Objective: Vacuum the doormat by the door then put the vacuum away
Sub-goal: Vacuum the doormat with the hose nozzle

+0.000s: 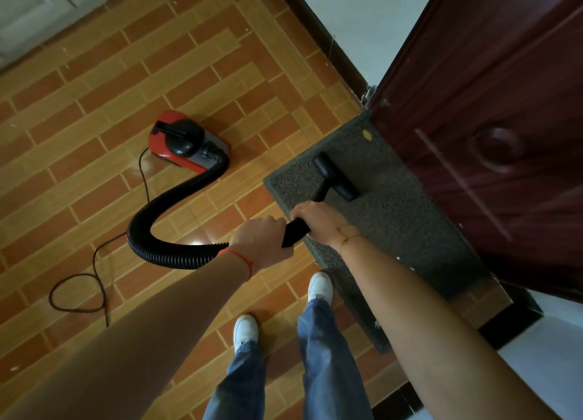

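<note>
Both hands, left hand (pixel 262 241) and right hand (pixel 318 219), grip the wand (pixel 296 230), its nozzle (pixel 336 176) on the doormat (pixel 394 217).

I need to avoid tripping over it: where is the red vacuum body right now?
In the head view the red vacuum body sits on the tiled floor, left of the doormat, with its hose curving back to the left hand.

Nozzle (pixel 336 176) on doormat (pixel 394 217) before door (pixel 492 104); vacuum (pixel 186 142) left.
</note>
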